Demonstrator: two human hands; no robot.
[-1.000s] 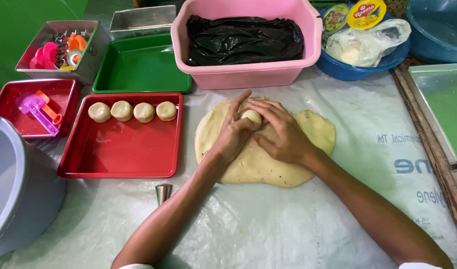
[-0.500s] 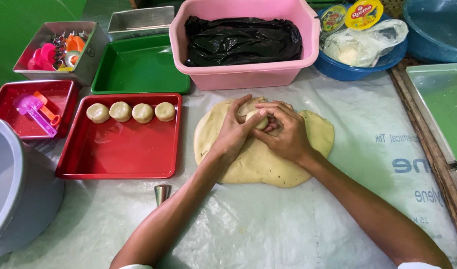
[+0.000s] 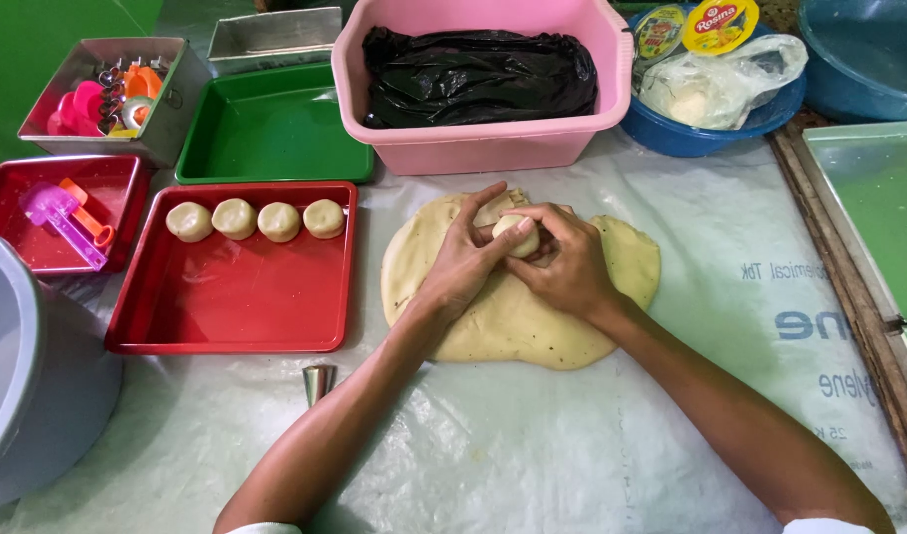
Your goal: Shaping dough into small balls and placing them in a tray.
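Observation:
A flat sheet of pale dough [image 3: 503,316] lies on the plastic-covered table. Above its far part, my left hand [image 3: 465,259] and my right hand [image 3: 562,262] meet around a small dough ball [image 3: 518,235]. The right hand cups the ball and the left hand's fingers press on its top. A red tray [image 3: 231,307] to the left carries several round dough balls [image 3: 256,220] in a row along its far edge.
A pink tub [image 3: 473,138] with a black bag stands behind the dough. A green tray [image 3: 266,129], a small red tray [image 3: 18,247] with plastic tools, a metal box [image 3: 172,99] of cutters, a blue bowl [image 3: 691,138], a grey basin [image 3: 28,396] and a small metal cone [image 3: 317,381] surround the area.
Both hands have stayed together over the dough, turning and pressing the small ball between them; their fingers have shifted slightly. The tray's balls are unchanged.

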